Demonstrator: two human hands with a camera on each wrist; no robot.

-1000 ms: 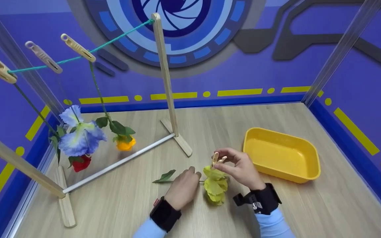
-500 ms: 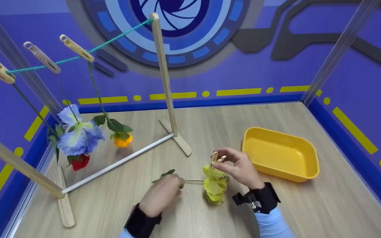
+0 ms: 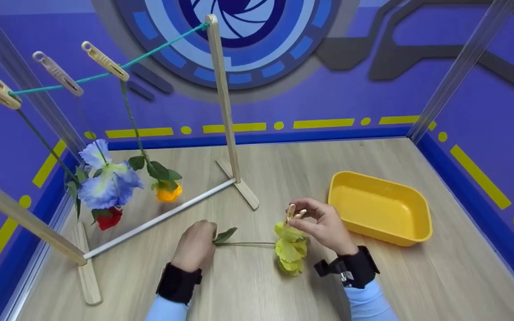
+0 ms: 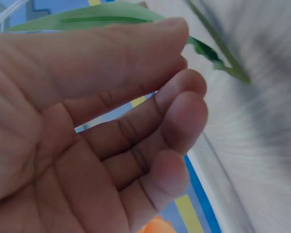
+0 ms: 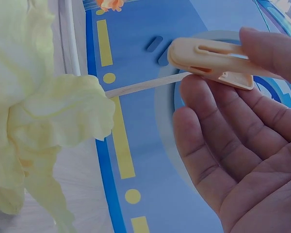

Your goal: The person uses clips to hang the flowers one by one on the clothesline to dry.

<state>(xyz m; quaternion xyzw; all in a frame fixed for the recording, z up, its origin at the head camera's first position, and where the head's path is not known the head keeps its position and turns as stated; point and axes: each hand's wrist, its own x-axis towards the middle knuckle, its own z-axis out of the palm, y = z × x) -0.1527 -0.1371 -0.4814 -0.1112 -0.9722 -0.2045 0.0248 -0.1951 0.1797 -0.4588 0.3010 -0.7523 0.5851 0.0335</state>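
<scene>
A yellow-green artificial flower (image 3: pixel 290 252) lies on the table, its stem (image 3: pixel 248 243) running left to a green leaf (image 3: pixel 226 235). My left hand (image 3: pixel 196 245) is at the leafy end of this stem, fingers curled and thumb tip near the index fingertip. In the left wrist view the leaf (image 4: pixel 97 15) passes behind the thumb; I cannot tell whether it is pinched. My right hand (image 3: pixel 326 225), just above the petals, holds a beige clothespin (image 5: pixel 211 56) between thumb and fingers.
A yellow tub (image 3: pixel 379 209) stands right of my right hand. At left is a wooden rack (image 3: pixel 223 98) with a green cord. Clothespins (image 3: pixel 105 61) on it hold a blue flower (image 3: pixel 109 183), a red flower (image 3: pixel 109 218) and an orange flower (image 3: pixel 168 191), heads down.
My left hand has moved left along the stem from near the flower head to the leafy end. The right hand and its clothespin have stayed in place.
</scene>
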